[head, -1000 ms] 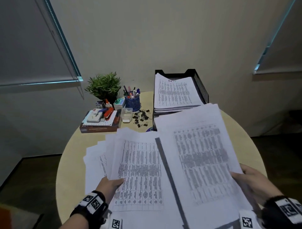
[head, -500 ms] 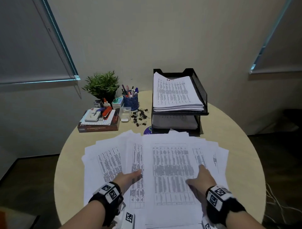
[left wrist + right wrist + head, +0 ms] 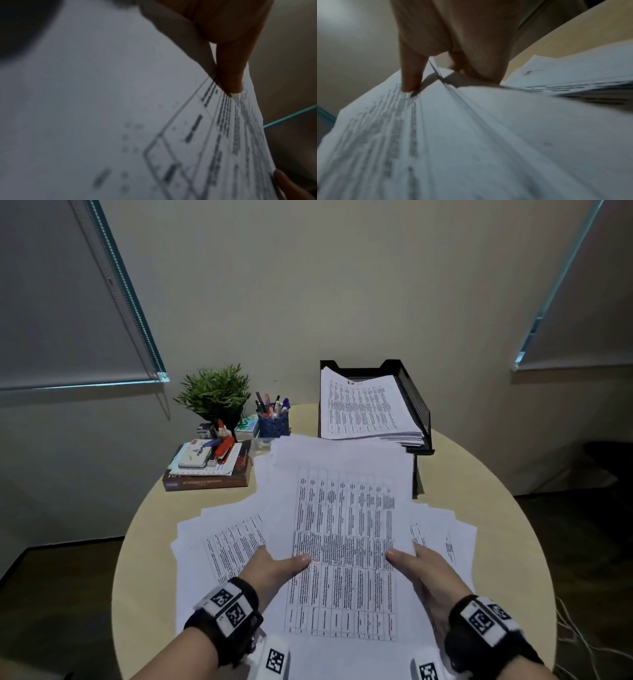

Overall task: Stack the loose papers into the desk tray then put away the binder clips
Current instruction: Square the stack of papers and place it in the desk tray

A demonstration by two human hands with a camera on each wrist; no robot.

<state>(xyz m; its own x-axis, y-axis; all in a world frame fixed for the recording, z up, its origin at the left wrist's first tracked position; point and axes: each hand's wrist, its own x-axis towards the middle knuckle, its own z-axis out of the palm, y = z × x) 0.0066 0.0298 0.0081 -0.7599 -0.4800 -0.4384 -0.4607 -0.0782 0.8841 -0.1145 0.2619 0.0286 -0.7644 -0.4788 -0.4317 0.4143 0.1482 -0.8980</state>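
I hold a bundle of printed papers (image 3: 346, 525) raised off the round table, its far edge tilted toward the black desk tray (image 3: 416, 402). My left hand (image 3: 284, 563) pinches the bundle's left side, thumb on top. My right hand (image 3: 411, 563) pinches the right side the same way. In the left wrist view the thumb (image 3: 231, 75) presses the printed sheet (image 3: 120, 108). The right wrist view shows the thumb (image 3: 411, 75) on the bundle (image 3: 488, 135). More loose sheets (image 3: 222, 542) lie fanned beneath. The tray's top tier holds a paper stack (image 3: 363, 409). The binder clips are hidden behind the raised papers.
At the back left stand a potted plant (image 3: 215, 392), a blue pen cup (image 3: 273, 422) and a book (image 3: 205, 479) with a stapler and small items on top. The table's rim (image 3: 507, 508) curves close on the right; bare tabletop shows beside the tray.
Half a second ago both hands lay flat on the spread papers on the table. Now they have gripped a bundle and lifted it toward the tray, covering the clips.
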